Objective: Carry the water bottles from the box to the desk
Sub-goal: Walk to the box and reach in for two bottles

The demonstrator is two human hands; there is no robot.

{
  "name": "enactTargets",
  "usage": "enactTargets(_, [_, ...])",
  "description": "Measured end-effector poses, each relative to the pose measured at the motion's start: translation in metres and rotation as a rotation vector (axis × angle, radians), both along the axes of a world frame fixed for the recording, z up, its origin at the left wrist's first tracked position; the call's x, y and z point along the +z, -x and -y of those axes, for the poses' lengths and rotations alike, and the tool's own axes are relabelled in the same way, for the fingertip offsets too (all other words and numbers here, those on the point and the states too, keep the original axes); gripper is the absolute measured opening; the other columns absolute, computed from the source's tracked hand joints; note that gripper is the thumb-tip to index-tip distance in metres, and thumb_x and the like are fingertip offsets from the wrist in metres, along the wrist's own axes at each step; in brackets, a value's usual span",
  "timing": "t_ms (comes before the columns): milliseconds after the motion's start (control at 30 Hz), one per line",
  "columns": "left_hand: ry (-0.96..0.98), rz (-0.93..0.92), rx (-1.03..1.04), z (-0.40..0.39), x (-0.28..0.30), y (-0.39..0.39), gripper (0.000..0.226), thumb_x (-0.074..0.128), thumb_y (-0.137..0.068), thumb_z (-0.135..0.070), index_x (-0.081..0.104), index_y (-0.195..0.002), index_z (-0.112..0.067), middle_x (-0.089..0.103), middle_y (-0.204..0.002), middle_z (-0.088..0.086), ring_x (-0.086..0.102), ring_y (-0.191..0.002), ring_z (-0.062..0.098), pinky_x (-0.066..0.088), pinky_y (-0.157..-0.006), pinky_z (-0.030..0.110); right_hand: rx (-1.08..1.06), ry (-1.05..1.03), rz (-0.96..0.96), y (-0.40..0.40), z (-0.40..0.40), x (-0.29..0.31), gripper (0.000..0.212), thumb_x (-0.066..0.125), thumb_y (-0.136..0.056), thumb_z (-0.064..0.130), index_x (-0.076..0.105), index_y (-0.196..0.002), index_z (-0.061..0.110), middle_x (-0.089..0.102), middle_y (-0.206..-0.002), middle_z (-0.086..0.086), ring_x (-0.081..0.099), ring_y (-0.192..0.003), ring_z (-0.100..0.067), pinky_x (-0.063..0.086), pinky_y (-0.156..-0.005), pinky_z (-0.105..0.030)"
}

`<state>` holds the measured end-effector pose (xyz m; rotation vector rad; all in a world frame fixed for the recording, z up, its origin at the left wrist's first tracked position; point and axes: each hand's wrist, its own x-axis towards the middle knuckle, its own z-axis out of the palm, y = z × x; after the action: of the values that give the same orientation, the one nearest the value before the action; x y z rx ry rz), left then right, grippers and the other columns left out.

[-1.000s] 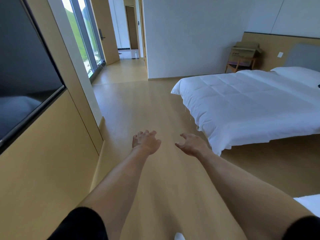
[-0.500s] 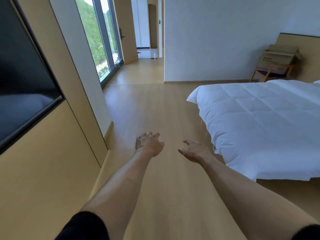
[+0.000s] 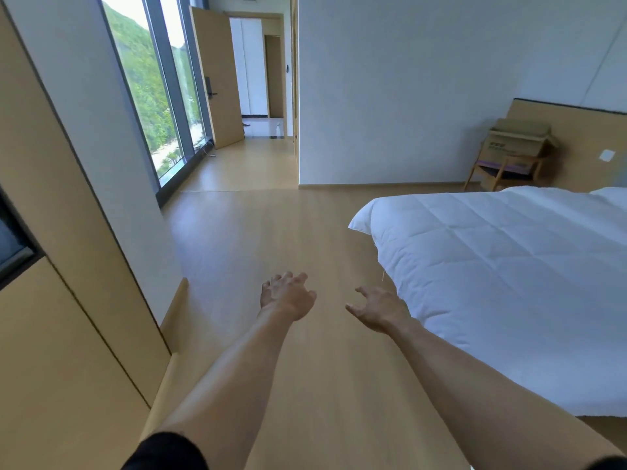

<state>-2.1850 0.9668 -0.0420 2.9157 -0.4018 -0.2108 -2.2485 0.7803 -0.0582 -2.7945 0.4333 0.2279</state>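
Cardboard box (image 3: 519, 144) sits on a chair (image 3: 502, 169) in the far corner past the bed (image 3: 509, 266) (can't see what's inside). Left hand (image 3: 287, 296) and right hand (image 3: 380, 312) reach forward over the floor, fingers loosely spread, holding nothing.

Box (image 3: 519, 142) on chair (image 3: 505, 171) behind bed (image 3: 509, 266), window (image 3: 152, 89) left.

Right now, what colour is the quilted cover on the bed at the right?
White: the quilted bed cover is plain white with stitched squares, best seen in the head view.
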Motion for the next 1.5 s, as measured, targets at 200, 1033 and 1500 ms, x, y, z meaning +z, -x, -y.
enactTargets(200, [0.026, 0.033, -0.055, 0.006, 0.021, -0.133, 0.05, 0.042, -0.102, -0.05, 0.044, -0.148, -0.031, 0.046, -0.151, 0.004, 0.038, -0.142, 0.027, 0.026, -0.118, 0.041, -0.053, 0.028, -0.002, -0.126, 0.002, 0.016, 0.062, 0.042, -0.096, 0.062, 0.038, -0.151, 0.034, 0.047, -0.152, 0.0, 0.043, -0.139, -0.023, 0.038, -0.106, -0.04])
enactTargets(1033, [-0.025, 0.024, -0.037, 0.111, 0.006, -0.504, 0.051, 0.041, -0.101, -0.052, 0.046, -0.147, -0.029, 0.048, -0.15, 0.005, 0.037, -0.142, 0.028, 0.025, -0.119, 0.045, -0.002, -0.026, 0.052, -0.515, 0.082, 0.009, 0.061, 0.042, -0.097, 0.061, 0.038, -0.15, 0.031, 0.046, -0.153, -0.001, 0.045, -0.137, -0.026, 0.037, -0.11, -0.041])
enactTargets(1500, [-0.006, 0.035, 0.007, 0.184, 0.004, -0.699, 0.05, 0.041, -0.101, -0.05, 0.047, -0.146, -0.029, 0.049, -0.148, 0.005, 0.038, -0.141, 0.028, 0.025, -0.119, 0.046, 0.001, -0.016, 0.024, -0.715, 0.157, 0.006, 0.062, 0.042, -0.096, 0.063, 0.037, -0.15, 0.033, 0.048, -0.15, -0.002, 0.045, -0.136, -0.026, 0.038, -0.104, -0.039])
